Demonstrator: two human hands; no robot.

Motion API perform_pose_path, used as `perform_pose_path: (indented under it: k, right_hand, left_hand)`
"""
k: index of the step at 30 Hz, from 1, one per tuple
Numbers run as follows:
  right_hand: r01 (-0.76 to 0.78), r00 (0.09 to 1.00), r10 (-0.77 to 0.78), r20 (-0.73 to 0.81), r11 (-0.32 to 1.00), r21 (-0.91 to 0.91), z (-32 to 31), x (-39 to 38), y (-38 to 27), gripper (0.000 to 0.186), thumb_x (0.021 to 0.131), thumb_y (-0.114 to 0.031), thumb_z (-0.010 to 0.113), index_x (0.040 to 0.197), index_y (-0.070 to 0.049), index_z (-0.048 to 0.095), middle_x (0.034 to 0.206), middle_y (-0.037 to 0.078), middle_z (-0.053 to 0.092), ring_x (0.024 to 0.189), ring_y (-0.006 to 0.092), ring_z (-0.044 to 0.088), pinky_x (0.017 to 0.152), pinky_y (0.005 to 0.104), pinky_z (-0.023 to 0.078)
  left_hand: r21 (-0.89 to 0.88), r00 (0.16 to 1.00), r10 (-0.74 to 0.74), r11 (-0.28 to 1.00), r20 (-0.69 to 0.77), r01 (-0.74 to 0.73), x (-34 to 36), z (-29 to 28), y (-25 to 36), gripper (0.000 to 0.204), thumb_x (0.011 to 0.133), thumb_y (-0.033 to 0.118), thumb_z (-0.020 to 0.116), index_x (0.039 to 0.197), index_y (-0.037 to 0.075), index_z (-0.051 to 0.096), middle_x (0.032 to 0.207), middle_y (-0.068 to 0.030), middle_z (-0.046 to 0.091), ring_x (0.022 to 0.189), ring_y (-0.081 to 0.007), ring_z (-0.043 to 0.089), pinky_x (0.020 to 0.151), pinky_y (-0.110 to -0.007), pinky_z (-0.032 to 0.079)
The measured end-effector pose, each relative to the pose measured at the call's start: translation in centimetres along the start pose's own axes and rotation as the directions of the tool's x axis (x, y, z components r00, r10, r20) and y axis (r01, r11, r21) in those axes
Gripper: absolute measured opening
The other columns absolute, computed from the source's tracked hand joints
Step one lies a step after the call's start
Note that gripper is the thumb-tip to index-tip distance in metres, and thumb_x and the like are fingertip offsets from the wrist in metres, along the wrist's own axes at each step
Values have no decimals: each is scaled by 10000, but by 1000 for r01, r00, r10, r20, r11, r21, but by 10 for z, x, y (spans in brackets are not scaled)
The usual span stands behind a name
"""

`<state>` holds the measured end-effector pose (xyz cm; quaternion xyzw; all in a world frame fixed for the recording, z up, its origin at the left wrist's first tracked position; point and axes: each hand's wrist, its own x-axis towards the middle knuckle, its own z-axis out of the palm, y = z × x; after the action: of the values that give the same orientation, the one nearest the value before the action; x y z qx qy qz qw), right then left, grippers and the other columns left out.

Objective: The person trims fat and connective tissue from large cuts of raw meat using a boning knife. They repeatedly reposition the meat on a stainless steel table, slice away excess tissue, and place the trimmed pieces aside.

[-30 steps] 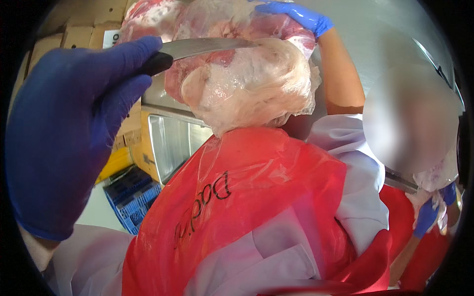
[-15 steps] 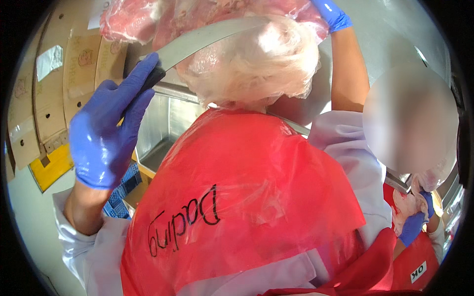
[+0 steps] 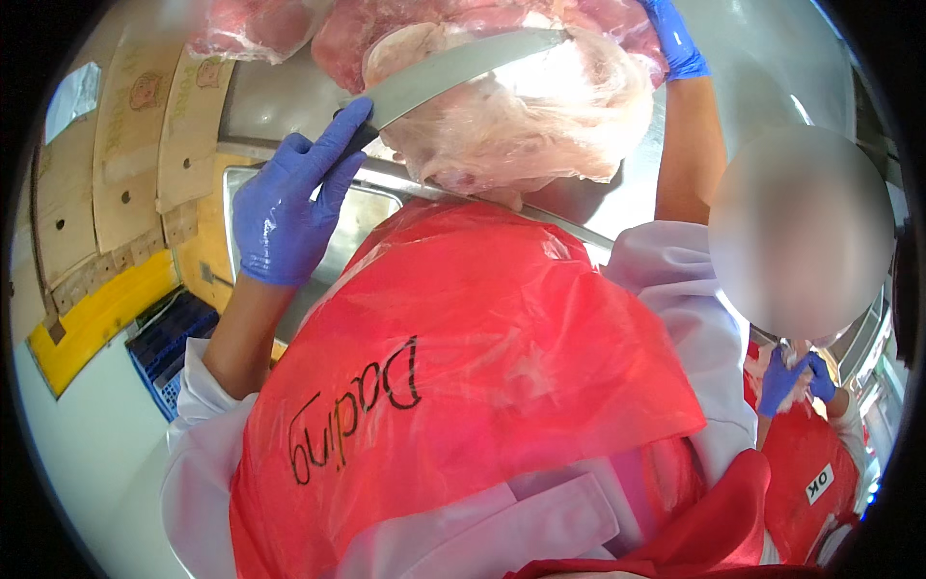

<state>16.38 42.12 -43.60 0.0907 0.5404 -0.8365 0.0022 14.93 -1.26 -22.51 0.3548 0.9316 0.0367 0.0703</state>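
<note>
My left hand [image 3: 289, 207], in a blue glove, is closed round the dark handle of a knife [image 3: 453, 77] with a broad, curved blade. The blade lies flat-looking across the pale, fatty side of a large piece of raw meat [image 3: 521, 125], its tip near the top middle of the pale part. At the meat's far right edge, my right hand [image 3: 680, 43], also gloved in blue, grips the red flesh; its fingertips are cut off by the picture's edge or hidden. Whether the blade has cut in is unclear.
The meat rests on a steel table [image 3: 617, 198]. Another raw piece [image 3: 253, 27] lies at the far left. Cardboard boxes [image 3: 125, 125], a yellow panel [image 3: 106, 294] and a blue crate [image 3: 174, 338] stand left. A co-worker in a red apron [image 3: 810, 463] works close at right.
My left hand and the knife have moved right and slightly away from me, the tip further over the pale part. The view has shifted a little. The co-worker's hands have come together.
</note>
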Motion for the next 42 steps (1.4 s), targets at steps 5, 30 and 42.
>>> perform_pose_path:
  k: [5, 30, 42]
  right_hand:
    - [225, 970, -242, 14, 877, -424, -7, -19, 3, 472, 1037, -265, 558, 1456, -53, 503, 1269, 130, 652, 1009, 194, 687, 730, 319, 606]
    - [395, 831, -283, 480, -307, -866, 197, -132, 21, 382, 827, -190, 625, 1201, -115, 635, 1008, 99, 613, 905, 282, 603, 860, 455, 473]
    - [290, 852, -358, 382, -285, -914, 244, -131, 34, 336, 689, -136, 703, 1022, -96, 705, 959, 87, 676, 886, 280, 657, 829, 410, 493]
  left_hand:
    - [-227, 991, 98, 967, -85, -115, -4, 73, -46, 523, 960, 242, 664, 1461, 340, 552, 813, -93, 613, 704, -293, 648, 626, -426, 513]
    - [-730, 962, -201, 684, -186, 2, -1, 91, -154, 506, 981, 73, 622, 1477, 56, 522, 1273, -171, 699, 1158, -195, 676, 965, -318, 508]
    - [-701, 874, -461, 674, -150, 235, 8, 197, -217, 520, 993, 339, 653, 1466, 158, 535, 1175, -238, 713, 1059, -325, 714, 889, -405, 538]
